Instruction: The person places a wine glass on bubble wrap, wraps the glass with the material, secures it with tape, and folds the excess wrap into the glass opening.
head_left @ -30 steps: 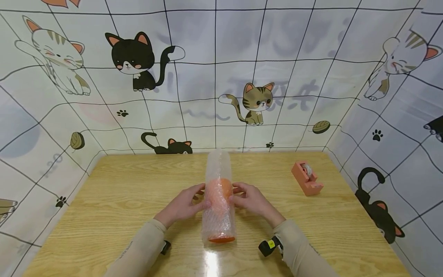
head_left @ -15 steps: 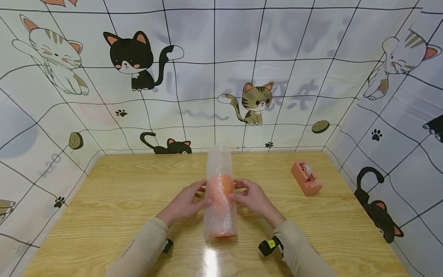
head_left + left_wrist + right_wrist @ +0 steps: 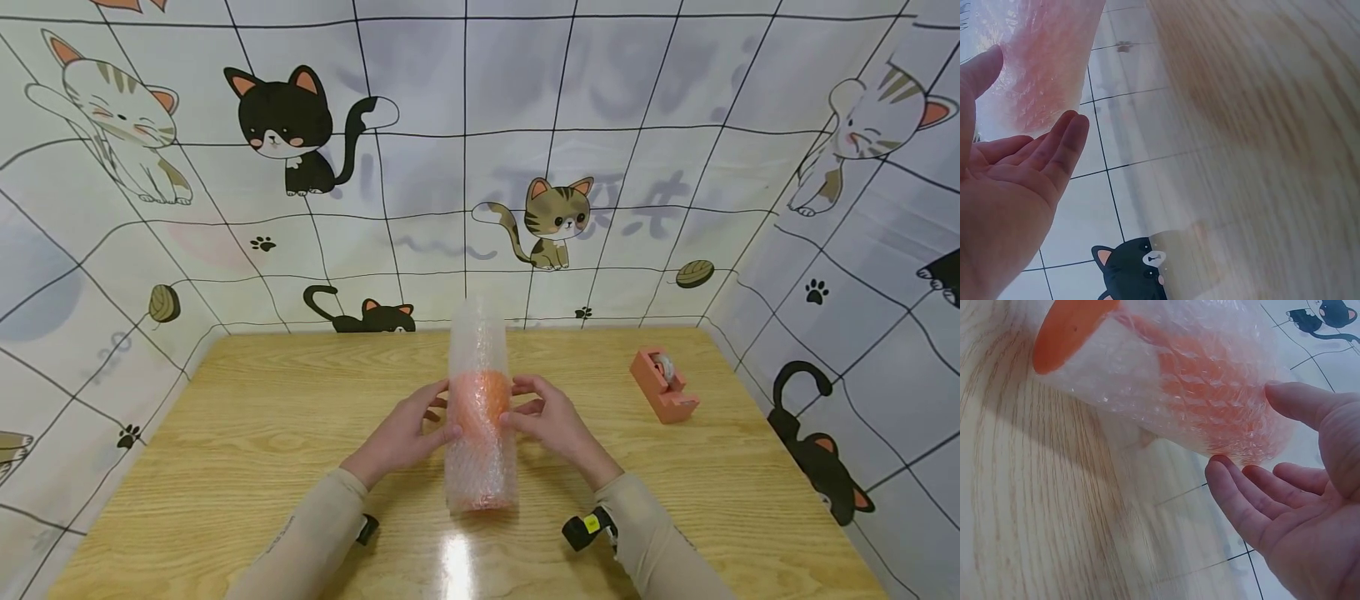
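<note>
A roll of clear bubble wrap (image 3: pixel 480 467) with an orange object (image 3: pixel 491 396) showing through lies lengthwise between both hands. The kind of orange object cannot be told under the wrap; one flat, rounded orange end (image 3: pixel 1072 331) shows in the right wrist view. My left hand (image 3: pixel 408 429) holds the roll's left side, thumb on top and fingers lower down. On the opposite side, my right hand (image 3: pixel 555 425) holds it in the same way. In the left wrist view the left thumb (image 3: pixel 988 69) touches the wrap (image 3: pixel 1041 62).
A pink tape dispenser (image 3: pixel 666 387) with a roll of tape stands on the right of the wooden table (image 3: pixel 300 392). Cat-printed cloth walls (image 3: pixel 420 183) rise behind the table and on both sides.
The bubble-wrapped roll has shifted slightly away from the person, both hands moving along with it. Less of its orange near end shows now. The tape dispenser stays put.
</note>
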The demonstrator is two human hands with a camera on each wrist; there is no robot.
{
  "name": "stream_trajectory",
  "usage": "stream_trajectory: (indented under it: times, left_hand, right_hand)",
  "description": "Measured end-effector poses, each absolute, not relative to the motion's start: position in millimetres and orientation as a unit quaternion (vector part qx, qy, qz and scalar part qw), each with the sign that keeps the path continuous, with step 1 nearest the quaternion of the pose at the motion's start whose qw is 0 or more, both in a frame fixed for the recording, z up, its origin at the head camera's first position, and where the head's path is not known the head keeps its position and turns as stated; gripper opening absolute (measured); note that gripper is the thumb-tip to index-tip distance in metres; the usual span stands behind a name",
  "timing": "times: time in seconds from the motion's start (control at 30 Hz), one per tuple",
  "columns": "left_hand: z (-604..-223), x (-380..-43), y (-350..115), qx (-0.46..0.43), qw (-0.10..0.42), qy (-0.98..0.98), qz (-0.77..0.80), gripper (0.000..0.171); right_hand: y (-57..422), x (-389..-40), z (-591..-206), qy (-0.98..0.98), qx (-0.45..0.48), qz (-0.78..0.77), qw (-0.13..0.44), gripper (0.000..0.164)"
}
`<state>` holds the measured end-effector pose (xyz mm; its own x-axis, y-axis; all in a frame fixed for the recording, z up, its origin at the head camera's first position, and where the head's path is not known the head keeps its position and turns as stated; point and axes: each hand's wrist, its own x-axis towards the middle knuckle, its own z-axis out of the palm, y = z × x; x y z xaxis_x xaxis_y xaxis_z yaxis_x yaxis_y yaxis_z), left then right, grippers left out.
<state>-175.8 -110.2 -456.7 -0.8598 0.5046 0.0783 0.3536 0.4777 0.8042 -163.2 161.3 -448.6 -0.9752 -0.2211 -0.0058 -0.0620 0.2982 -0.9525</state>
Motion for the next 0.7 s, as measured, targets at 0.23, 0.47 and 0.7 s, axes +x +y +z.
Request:
stream_trajectory:
  times: [0.23, 0.47, 0.7]
  left_hand:
    - [-452, -177, -109, 0.268, 0.065, 0.85, 0.448, 0.077]
    - [-448, -175, -108, 0.272, 0.047, 0.845, 0.459, 0.08]
    - [-442, -174, -106, 0.28, 0.02, 0.834, 0.476, 0.081]
  right_hand:
    - [164, -164, -447, 0.799, -0.103, -0.59, 0.057, 0.076]
    - [166, -163, -443, 0.795, -0.113, -0.594, 0.046, 0.081]
    - [166, -163, -440, 0.776, -0.13, -0.616, 0.034, 0.084]
